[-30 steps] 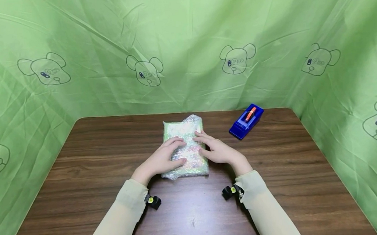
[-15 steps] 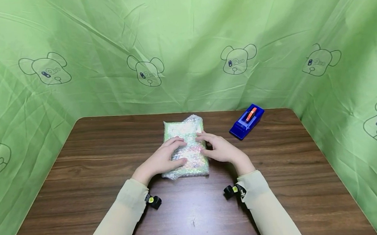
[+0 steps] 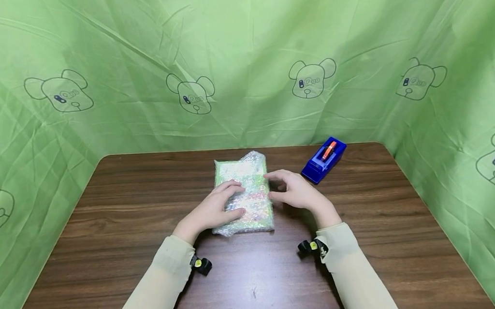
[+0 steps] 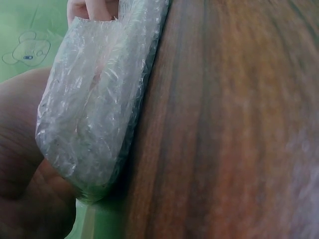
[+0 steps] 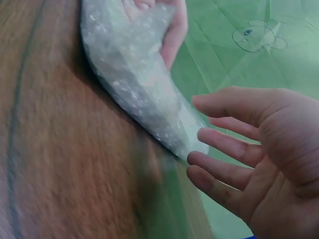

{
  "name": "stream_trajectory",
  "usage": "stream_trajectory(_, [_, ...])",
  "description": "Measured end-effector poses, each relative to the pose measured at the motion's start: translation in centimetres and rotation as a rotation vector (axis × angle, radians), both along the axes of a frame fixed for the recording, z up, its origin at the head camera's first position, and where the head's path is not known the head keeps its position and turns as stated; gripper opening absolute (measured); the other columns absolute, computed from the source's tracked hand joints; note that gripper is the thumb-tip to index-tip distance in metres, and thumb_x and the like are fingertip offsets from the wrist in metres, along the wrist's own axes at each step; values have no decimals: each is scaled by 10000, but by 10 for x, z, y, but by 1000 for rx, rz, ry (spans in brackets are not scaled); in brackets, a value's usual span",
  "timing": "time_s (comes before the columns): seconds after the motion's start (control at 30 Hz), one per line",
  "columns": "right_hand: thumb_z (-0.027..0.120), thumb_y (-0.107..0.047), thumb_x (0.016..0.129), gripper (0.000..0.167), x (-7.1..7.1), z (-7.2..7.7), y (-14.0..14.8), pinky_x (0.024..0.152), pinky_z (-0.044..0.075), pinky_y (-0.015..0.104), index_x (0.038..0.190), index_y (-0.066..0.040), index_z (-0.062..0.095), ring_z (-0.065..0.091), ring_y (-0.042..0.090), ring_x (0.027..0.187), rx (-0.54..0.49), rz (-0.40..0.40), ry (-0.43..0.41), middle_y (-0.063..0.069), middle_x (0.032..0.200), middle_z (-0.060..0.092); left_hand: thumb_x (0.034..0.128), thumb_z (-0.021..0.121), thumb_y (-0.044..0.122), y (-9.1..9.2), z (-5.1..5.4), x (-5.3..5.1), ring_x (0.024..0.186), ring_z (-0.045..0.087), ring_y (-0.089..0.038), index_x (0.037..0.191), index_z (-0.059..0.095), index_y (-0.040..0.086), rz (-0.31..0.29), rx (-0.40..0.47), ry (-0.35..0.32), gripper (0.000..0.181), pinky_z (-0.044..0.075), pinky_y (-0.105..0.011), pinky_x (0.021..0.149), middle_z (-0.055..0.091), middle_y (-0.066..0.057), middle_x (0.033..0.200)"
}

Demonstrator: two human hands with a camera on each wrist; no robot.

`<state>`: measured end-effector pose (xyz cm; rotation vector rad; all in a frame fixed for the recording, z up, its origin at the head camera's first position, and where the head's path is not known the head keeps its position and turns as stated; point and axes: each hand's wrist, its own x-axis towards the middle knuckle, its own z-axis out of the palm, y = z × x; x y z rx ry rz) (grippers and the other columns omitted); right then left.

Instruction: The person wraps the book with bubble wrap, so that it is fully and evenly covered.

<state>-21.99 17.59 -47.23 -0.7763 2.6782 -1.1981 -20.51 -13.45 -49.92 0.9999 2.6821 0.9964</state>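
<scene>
A flat, green, multicoloured item wrapped in bubble wrap, a package, lies on the wooden table in the head view. My left hand rests on its left part, with fingers and thumb spread over the top. In the left wrist view the crinkled end of the package stands beside that hand. At the package's right edge is my right hand, its fingers apart and slightly bent. From the right wrist, the fingertips of this hand appear close to the wrap, with nothing gripped between them.
A blue tape dispenser with an orange roll sits at the back right, just beyond my right hand. The brown table is enclosed on the visible sides by green cloth with printed bear heads.
My right hand has drawn back to the right, from the top of the package to its edge. The left hand and the package have stayed in place.
</scene>
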Motion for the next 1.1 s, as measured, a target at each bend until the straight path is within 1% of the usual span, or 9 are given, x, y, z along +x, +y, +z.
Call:
stream_trajectory(0.17, [791,-177,1015,425,-2,6,11,999,595,522,1402,-26,700,710,327,1238,-51,-118,64,130,1356,736,993,797,368,0,0,0,1598,360,-327,1543,590,89,3,1,-5,650,293,-511,1318,473,-114,1664])
stream_trajectory(0.3, [780,-180,1023,333,-5,11,25,953,594,511,1331,-60,741,736,287,1151,-112,-245,124,95,1249,780,996,796,367,0,0,0,1611,339,-325,1546,588,90,4,4,-13,650,280,-510,1323,465,-115,1673])
stream_trajectory(0.37, [779,-180,1023,295,-6,13,33,912,596,466,1298,-74,756,744,265,1101,-140,-312,154,83,1186,795,997,796,367,0,0,0,1610,341,-326,1547,587,90,3,4,-12,651,283,-513,1322,464,-114,1674])
stream_trajectory(0.47, [770,-176,1025,244,-7,17,45,875,592,354,1249,-79,774,748,219,1013,-181,-400,190,86,1103,803,997,796,368,0,0,0,1606,348,-331,1548,585,90,0,6,-9,652,292,-521,1318,462,-113,1675])
stream_trajectory(0.6, [765,-173,1015,214,-7,22,61,806,544,204,1198,-64,788,717,115,899,-211,-537,213,108,1042,802,998,794,371,0,0,0,1608,344,-329,1552,582,94,0,5,-11,654,292,-521,1317,455,-108,1682])
stream_trajectory(0.73, [752,-188,1020,223,-5,21,76,702,515,147,1187,-47,796,696,47,791,-240,-694,166,130,1026,806,1000,789,374,0,-1,0,1617,330,-319,1556,580,102,6,3,-21,653,283,-518,1321,448,-99,1688])
stream_trajectory(0.87, [741,-224,1033,257,-6,16,89,649,528,145,1187,-23,787,737,62,726,-289,-808,86,138,1023,812,1000,789,371,0,-1,1,1615,332,-326,1550,584,104,15,7,-27,645,290,-534,1317,454,-99,1683])
stream_trajectory(1.03, [720,-272,1039,328,-5,9,101,629,520,156,1208,3,775,713,-1,635,-311,-875,-16,70,941,811,996,792,364,1,0,2,1608,345,-325,1542,592,103,23,5,-30,637,297,-528,1315,469,-101,1669])
stream_trajectory(1.1, [710,-297,1052,369,-5,8,103,665,570,202,1234,19,765,741,50,664,-314,-872,-67,48,920,800,995,793,366,1,1,2,1610,342,-321,1541,593,107,25,3,-32,637,293,-525,1317,471,-97,1669])
